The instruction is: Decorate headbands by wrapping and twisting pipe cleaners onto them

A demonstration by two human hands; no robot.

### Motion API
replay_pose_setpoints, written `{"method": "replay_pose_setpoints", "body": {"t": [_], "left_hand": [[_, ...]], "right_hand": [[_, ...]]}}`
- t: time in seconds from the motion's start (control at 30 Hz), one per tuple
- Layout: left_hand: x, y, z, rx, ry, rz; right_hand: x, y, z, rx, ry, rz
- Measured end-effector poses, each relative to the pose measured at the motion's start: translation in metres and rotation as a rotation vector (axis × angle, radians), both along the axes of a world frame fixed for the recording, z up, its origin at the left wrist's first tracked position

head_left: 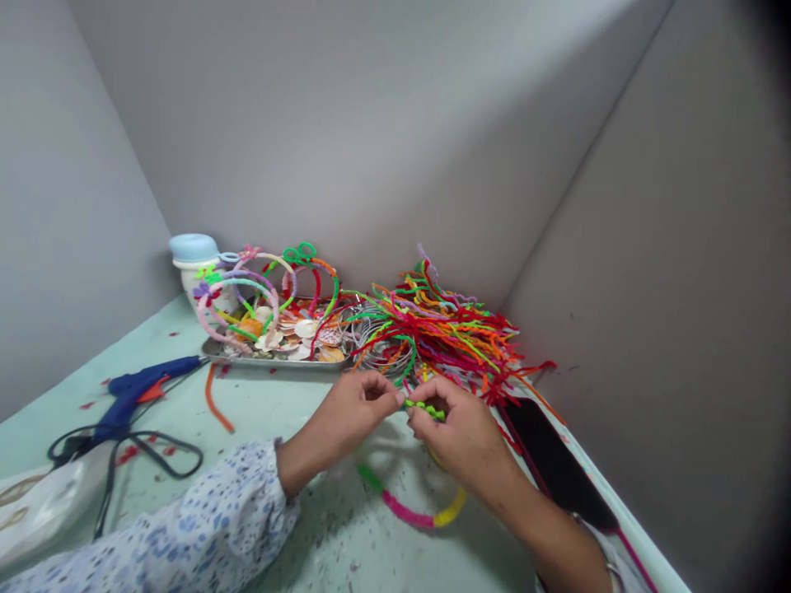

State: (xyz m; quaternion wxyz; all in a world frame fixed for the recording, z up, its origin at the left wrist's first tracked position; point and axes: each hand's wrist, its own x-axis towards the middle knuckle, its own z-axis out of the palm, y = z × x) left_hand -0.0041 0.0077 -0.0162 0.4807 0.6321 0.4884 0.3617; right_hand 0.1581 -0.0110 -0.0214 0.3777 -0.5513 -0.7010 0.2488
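Observation:
My left hand [358, 408] and my right hand [461, 428] meet over the pale green table, both pinching a bright green pipe cleaner [425, 407] twisted between the fingertips. Below them hangs a headband [413, 511] wrapped in green, pink and yellow pipe cleaner, its upper part hidden behind my right hand. Just beyond the hands lies a big tangle of loose pipe cleaners [451, 329] in red, orange, green and purple.
A metal tray [272, 359] holds finished wrapped headbands [265, 284] and shells. A blue-lidded white jar [194, 263] stands behind it. A blue glue gun [139, 387] with black cord lies at the left, an orange pipe cleaner [216, 405] beside it. Grey walls enclose the corner.

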Motion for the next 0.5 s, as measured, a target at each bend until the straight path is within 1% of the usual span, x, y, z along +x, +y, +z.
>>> {"method": "replay_pose_setpoints", "body": {"t": [0.17,0.5], "left_hand": [[-0.0013,0.0002,-0.0022,0.012,0.030,0.008],[0.0008,-0.0022,-0.0048,-0.038,-0.065,0.086]], "right_hand": [[-0.0013,-0.0008,0.0005,-0.007,0.003,-0.005],[-0.0018,0.0000,0.0016,-0.050,0.022,-0.008]]}}
